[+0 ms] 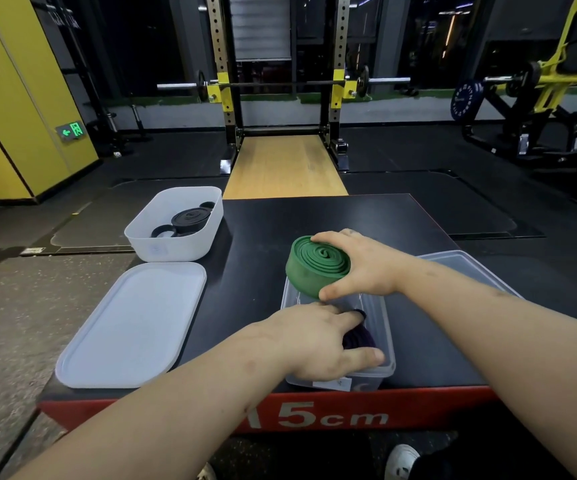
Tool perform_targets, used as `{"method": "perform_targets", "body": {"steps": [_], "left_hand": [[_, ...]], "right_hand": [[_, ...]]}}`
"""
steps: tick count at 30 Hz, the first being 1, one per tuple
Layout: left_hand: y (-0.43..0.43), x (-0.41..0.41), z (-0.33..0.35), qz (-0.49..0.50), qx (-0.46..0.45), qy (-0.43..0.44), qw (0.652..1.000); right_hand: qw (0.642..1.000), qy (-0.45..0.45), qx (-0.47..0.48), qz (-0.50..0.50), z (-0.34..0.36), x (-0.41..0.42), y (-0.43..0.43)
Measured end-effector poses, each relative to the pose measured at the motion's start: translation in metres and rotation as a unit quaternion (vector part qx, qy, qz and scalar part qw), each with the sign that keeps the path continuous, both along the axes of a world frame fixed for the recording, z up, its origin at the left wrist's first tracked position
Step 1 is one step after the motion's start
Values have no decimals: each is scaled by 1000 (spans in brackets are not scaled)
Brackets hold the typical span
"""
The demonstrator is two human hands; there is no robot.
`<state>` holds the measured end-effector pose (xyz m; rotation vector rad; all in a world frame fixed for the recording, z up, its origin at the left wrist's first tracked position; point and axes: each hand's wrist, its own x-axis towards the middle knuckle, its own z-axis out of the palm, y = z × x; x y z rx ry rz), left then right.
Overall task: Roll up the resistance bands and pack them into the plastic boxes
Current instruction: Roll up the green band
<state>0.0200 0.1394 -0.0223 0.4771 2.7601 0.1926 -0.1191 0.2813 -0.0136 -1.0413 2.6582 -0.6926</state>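
Observation:
My right hand [360,265] grips a rolled green resistance band [315,266] and holds it tilted over the far end of a clear plastic box [386,367] on the black platform. My left hand [318,341] reaches into that box, its fingers on a rolled dark purple band [360,337] lying inside. A white plastic box [176,242] stands at the platform's far left with several rolled black bands [188,220] in it.
A white lid [131,327] lies flat on the platform's left side. A clear lid [460,268] lies to the right behind my right forearm. The black platform [315,216] has a red front edge marked "5cm". A squat rack with barbell stands beyond.

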Motion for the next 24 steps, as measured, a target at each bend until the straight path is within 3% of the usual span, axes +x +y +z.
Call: {"method": "perform_targets", "body": {"steps": [10, 19, 24], "left_hand": [[0, 0, 1, -20, -15, -18, 1000], [8, 8, 10, -53, -40, 4, 998], [15, 6, 4, 0, -46, -6, 999]], "right_hand": [[991, 42, 128, 6, 7, 5, 3], [988, 62, 143, -5, 4, 12, 6], [988, 68, 135, -23, 5, 13, 4]]}}
